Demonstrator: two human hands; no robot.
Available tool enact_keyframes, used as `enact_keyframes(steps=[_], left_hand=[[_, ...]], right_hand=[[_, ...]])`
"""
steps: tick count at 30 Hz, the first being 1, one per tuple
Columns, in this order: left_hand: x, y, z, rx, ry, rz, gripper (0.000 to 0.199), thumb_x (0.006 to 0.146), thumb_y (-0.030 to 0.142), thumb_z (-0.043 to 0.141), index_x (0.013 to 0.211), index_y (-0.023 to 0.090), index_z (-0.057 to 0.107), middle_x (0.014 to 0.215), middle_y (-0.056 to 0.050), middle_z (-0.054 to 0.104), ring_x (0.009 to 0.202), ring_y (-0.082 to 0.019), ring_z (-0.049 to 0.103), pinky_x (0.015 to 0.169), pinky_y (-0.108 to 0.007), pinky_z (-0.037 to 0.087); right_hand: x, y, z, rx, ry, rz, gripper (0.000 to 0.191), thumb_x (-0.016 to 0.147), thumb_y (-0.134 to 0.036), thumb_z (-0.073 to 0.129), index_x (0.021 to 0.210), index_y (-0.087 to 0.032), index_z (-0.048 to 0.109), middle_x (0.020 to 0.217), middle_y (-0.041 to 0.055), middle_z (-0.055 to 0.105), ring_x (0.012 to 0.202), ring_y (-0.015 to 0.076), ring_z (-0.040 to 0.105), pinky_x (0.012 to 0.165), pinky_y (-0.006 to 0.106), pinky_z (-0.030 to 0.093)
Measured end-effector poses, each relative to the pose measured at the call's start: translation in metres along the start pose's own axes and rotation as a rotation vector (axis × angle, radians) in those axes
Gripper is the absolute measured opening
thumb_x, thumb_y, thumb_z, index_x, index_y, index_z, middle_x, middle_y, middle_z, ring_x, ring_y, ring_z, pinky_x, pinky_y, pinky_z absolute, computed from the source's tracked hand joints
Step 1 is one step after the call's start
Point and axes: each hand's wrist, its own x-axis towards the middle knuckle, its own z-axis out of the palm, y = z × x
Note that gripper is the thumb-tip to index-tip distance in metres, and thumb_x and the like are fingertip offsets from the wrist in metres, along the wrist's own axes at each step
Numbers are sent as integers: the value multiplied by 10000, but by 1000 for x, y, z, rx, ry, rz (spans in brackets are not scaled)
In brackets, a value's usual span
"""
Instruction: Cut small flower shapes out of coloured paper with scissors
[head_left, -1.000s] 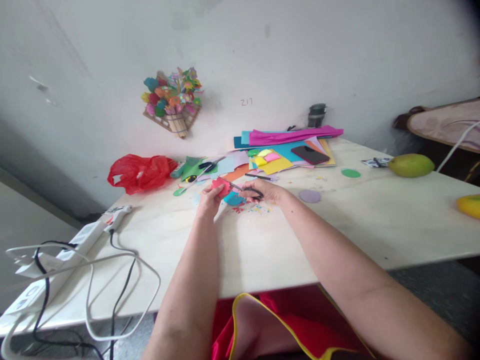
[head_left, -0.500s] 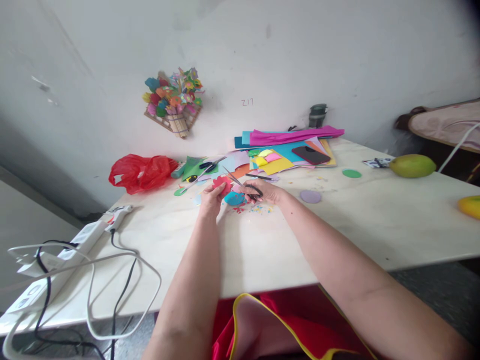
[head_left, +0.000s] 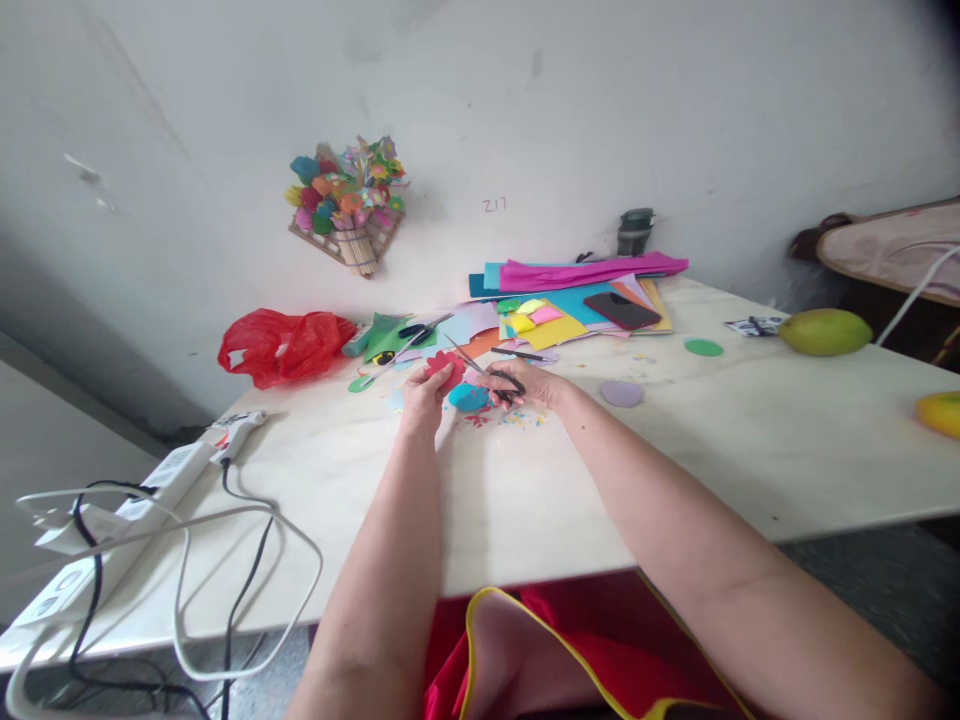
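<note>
My L hand (head_left: pixel 424 393) has the red paper (head_left: pixel 447 366) pinched, thumb on top, w/ its notched, petal-like edge sticking out past the fingers; the paper's up in front of me, roughly mid-table, nr the blue disc (head_left: pixel 469 398). My R hand (head_left: pixel 525 382) is closed round the black handles of the scissors (head_left: pixel 466 358), blades angled up & away to the left, just beside the paper's right edge. Can't tell exactly how far apart the blades are, or if they touch the paper, b/c it's too small from here. For clean trimming, I'd say: pinch nr the middle, firm but not hard, so the thin sheet doesn't buckle; turn the paper w/ the L hand rather than twisting the R wrist; use short snips w/ the tips for tight notches, deeper part of the blades for longer curves. L fingertips should sit well back from the cutting line, esp. the thumb. Main risk, imo, is nipping too deep & losing a petal, so small bites are best. Working over the scraps (head_left: pixel 477 421) on the table (head_left: pixel 525 500) is OK, tho the blue disc is v. close below & a low tip could catch it.
</note>
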Motion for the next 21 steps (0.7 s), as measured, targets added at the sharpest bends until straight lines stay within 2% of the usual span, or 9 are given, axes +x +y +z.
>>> enact_keyframes(steps=[6,14,21], left_hand=[[-1,1,5,-20,28,3,334,468,275,939,702,156,734,733,-59,759,708,-227,740,782,-388,609],[-3,-1,9,-17,57,-26,298,508,238,923,717,146,731,730,-68,755,773,-251,752,801,-391,606],[-3,-3,11,-45,61,-34,324,454,238,934,661,149,701,674,-38,734,648,-174,707,707,-310,601]], right_hand=[[-2,-4,5,23,40,16,331,893,-389,679,705,-148,552,560,-14,617,382,43,502,306,142,272],[-1,-10,12,51,117,63,346,850,-391,746,701,-147,551,525,-25,586,361,43,484,290,139,260],[-3,-13,15,45,127,86,301,899,-326,695,707,-143,553,516,-33,576,353,46,482,292,139,267]])
